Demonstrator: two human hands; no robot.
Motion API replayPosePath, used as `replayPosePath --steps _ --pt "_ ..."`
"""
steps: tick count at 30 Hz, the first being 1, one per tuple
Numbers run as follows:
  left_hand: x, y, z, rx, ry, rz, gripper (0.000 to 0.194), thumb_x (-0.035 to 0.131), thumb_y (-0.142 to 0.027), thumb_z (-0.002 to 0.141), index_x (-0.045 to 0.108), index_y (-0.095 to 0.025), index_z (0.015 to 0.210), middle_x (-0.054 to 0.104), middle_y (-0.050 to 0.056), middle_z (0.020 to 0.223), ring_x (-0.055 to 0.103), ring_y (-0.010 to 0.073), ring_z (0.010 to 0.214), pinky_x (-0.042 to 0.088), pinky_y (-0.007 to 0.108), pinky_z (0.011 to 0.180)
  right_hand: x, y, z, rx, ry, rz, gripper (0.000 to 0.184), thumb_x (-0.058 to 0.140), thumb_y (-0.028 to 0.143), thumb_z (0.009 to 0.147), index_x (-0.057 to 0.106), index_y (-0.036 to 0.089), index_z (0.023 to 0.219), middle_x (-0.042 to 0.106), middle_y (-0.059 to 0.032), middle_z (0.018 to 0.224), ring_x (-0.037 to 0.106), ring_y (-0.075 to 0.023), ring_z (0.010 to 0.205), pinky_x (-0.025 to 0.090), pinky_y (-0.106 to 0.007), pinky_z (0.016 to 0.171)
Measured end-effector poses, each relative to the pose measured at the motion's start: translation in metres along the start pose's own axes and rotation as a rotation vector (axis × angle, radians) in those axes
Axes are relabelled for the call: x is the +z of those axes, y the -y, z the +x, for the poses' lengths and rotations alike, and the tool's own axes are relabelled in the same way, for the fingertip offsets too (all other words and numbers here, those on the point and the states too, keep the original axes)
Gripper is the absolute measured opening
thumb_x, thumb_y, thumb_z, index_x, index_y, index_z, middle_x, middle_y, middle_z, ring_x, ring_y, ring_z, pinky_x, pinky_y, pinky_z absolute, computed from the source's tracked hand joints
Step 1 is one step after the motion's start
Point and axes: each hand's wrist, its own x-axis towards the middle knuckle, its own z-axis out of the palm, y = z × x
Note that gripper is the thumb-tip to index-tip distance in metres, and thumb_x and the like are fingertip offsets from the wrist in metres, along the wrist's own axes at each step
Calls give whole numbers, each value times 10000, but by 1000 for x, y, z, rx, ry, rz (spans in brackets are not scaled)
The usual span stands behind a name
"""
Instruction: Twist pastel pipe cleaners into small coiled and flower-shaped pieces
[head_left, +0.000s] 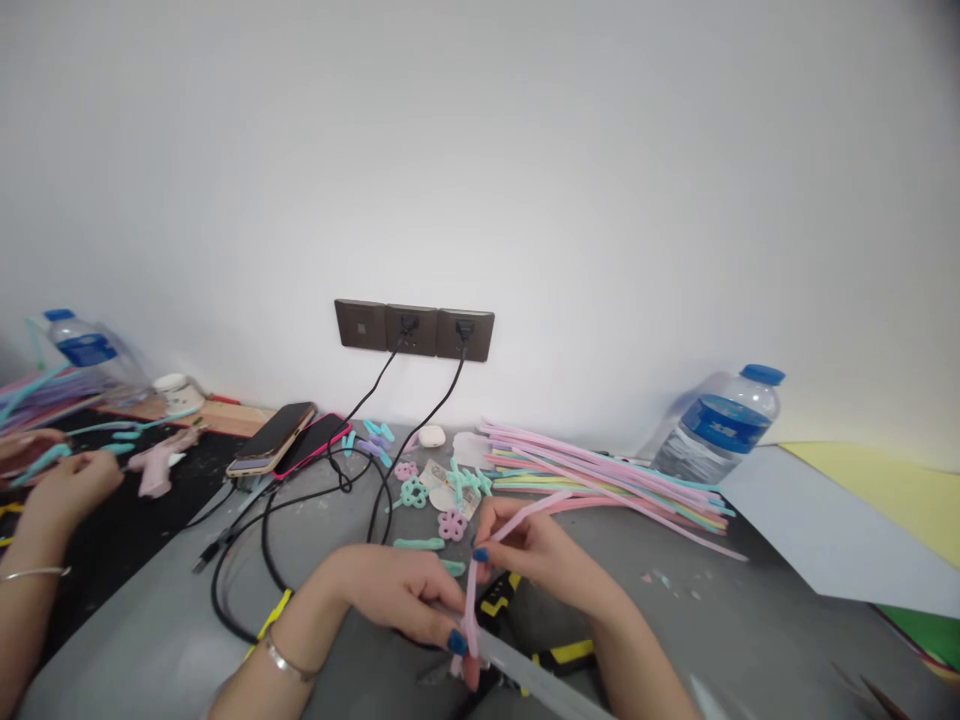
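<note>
A pink pipe cleaner [471,600] runs between my two hands. My left hand [401,592] pinches its lower end between thumb and finger. Higher up, my right hand [541,552] grips the same pipe cleaner, whose free end slants up and right past the fingers. A translucent whitish stick [544,680] lies below my hands. Under and behind it, black-and-yellow tool parts [499,595] are partly covered, so I cannot make out the tool. Just beyond my left hand sit short green pipe cleaner pieces [418,545] and a pink-purple flower [452,525] of bent pipe cleaner.
Pipe cleaners in several colours [600,475] lie bundled along the wall. A water bottle [716,425] leans at right beside white paper [840,540]. Phones [274,440] and looping black cables [266,540] occupy the left. Farther left, another person's hand [71,490] holds a blue-green pipe cleaner.
</note>
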Motion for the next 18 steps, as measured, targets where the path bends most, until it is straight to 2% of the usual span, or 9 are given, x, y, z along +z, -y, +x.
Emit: replayPosePath --steps 1,3,6,8,12,15,18 --pt "0 1 0 -9 32 -74 441 532 -531 853 747 -146 876 466 -12 530 318 85 429 254 212 396 1 -3 4 -17 -30 -14 251 714 368 780 569 163 769 647 0 655 635 -137 624 489 -247 615" --pt "-2 4 -1 -16 -40 -177 429 520 -514 871 719 -139 929 360 -45 519 267 79 445 213 213 411 -1 -9 11 -53 -114 -38 275 708 402 777 562 169 754 644 0 651 630 -140 619 486 -250 607" --pt "-4 10 -1 -12 -262 -281 372 536 -475 879 677 -137 939 290 -70 544 227 73 474 194 210 448 -5 -16 17 -147 -303 -47 312 704 447 755 532 189 713 637 10 604 592 -133 542 462 -240 536" --pt "-4 13 0 4 -378 -315 353 529 -461 887 647 -133 939 282 -80 541 213 69 472 189 210 458 -7 -18 19 -185 -381 -116 287 697 432 757 557 189 695 645 0 607 600 -145 561 471 -248 549" --pt "-5 19 4 40 -560 -324 382 480 -499 895 591 -137 944 251 -97 534 176 70 467 167 209 453 -5 -19 20 -175 -352 -244 233 664 381 780 631 177 672 678 -31 622 643 -172 585 504 -268 579" --pt "-10 28 8 -5 -795 -163 361 444 -496 896 546 -152 859 268 -87 561 208 81 492 188 203 461 -5 -19 20 -219 -335 -354 151 641 312 805 687 172 770 705 -38 660 661 -170 573 508 -262 572" --pt "-15 38 13 -64 -972 207 282 460 -406 882 532 -159 766 435 -36 643 370 121 599 306 220 545 -7 -19 19 -276 -343 -452 161 601 290 845 712 174 857 731 -53 695 685 -182 615 516 -267 599"
